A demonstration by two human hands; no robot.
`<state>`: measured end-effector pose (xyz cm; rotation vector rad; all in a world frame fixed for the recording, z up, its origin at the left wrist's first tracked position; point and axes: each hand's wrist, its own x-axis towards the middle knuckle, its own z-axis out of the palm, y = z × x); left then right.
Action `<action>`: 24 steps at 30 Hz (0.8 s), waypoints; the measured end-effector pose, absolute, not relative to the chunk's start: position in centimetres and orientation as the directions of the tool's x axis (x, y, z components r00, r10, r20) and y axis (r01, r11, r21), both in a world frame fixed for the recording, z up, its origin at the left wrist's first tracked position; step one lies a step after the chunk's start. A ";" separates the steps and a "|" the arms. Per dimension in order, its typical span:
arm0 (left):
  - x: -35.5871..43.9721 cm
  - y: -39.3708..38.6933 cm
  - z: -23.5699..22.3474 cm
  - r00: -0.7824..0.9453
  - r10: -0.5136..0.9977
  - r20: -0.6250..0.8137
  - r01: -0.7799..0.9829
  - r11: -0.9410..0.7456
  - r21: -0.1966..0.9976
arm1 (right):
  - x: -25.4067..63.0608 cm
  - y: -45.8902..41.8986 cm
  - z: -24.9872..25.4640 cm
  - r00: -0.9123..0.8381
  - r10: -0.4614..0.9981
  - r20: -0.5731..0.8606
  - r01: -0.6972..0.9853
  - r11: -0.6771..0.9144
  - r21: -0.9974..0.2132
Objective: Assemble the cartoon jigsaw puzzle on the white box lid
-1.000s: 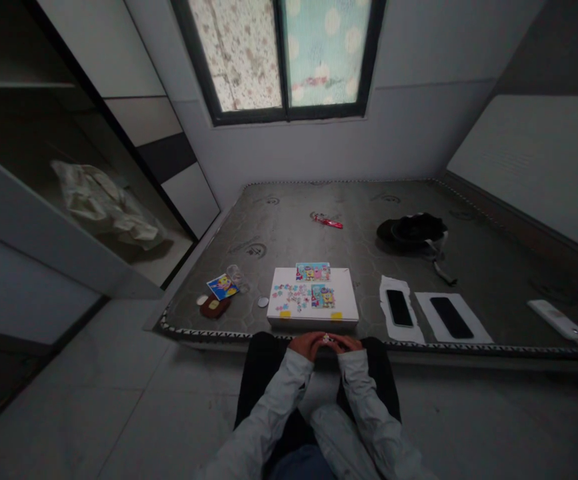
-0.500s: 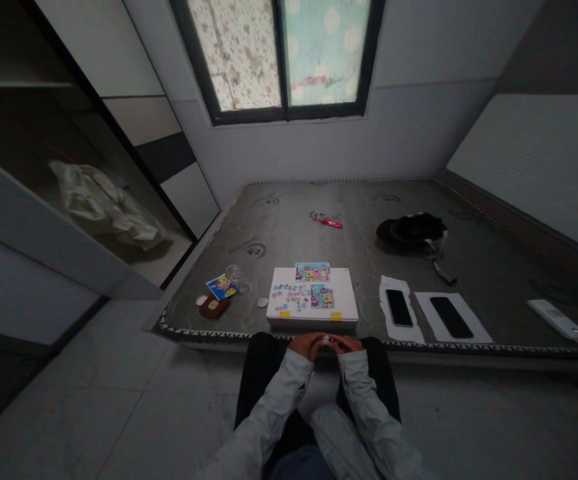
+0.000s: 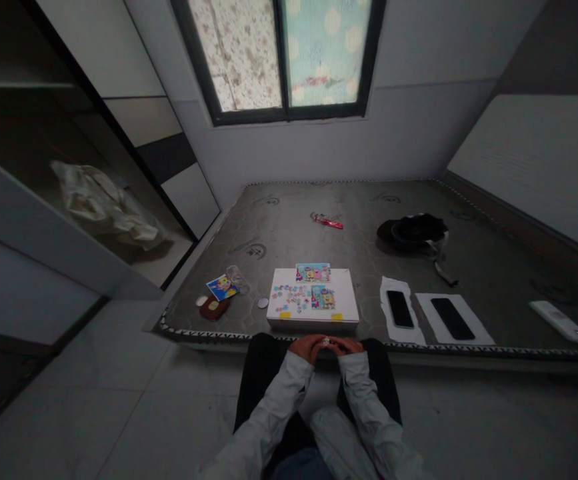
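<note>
My left hand (image 3: 306,347) and my right hand (image 3: 347,345) meet over my lap at the near edge of the mattress. Fingers of both are closed around a small whitish jigsaw puzzle piece (image 3: 326,341), mostly covered by the fingertips. Just beyond them lies a flat white box (image 3: 345,293). On its left half are scattered loose puzzle pieces (image 3: 289,293) in pink and blue. A partly joined jigsaw puzzle (image 3: 323,297) with cartoon figures sits right of the pieces. A cartoon picture card (image 3: 313,272) overlaps the box's far edge.
On the mattress (image 3: 289,233), a brown case (image 3: 214,308), a blue picture card (image 3: 223,287) and a white disc (image 3: 263,303) lie left of the box. Two phones (image 3: 399,309) on white sheets, a dark cap (image 3: 413,231) and a power strip (image 3: 559,321) are at right. A red-handled item (image 3: 327,221) lies farther back.
Almost nothing differs. Both hands stay together around the small piece, with only a slight shift of the fingers; the things on the mattress keep their places.
</note>
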<state>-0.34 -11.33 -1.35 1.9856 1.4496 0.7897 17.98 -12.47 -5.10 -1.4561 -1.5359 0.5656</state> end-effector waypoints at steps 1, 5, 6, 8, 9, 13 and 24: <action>-0.3 -11.3 -1.3 0.243 0.960 0.136 0.636 -0.264 0.726 | 18.0 -12.5 -5.1 0.116 0.948 0.297 0.526 0.195 -0.828; -0.4 -11.4 -1.2 0.246 0.960 0.133 0.631 -0.263 0.730 | 18.0 -12.5 -5.1 0.114 0.951 0.288 0.524 0.189 -0.831; -0.4 -11.4 -1.2 0.247 0.960 0.132 0.629 -0.262 0.731 | 17.9 -12.5 -5.1 0.117 0.951 0.286 0.523 0.186 -0.832; -0.4 -11.3 -1.2 0.247 0.960 0.129 0.629 -0.260 0.733 | 17.9 -12.5 -5.1 0.127 0.950 0.286 0.522 0.181 -0.834; -0.4 -11.3 -1.2 0.245 0.961 0.128 0.630 -0.259 0.732 | 17.8 -12.5 -5.2 0.131 0.949 0.287 0.520 0.181 -0.835; -0.4 -11.3 -1.6 0.236 0.963 0.131 0.634 -0.255 0.730 | 17.7 -12.3 -5.6 0.135 0.946 0.295 0.500 0.191 -0.844; -0.6 -11.5 -2.4 0.210 0.961 0.182 0.605 -0.274 0.748 | 17.5 -12.1 -6.3 0.146 0.950 0.276 0.447 0.186 -0.875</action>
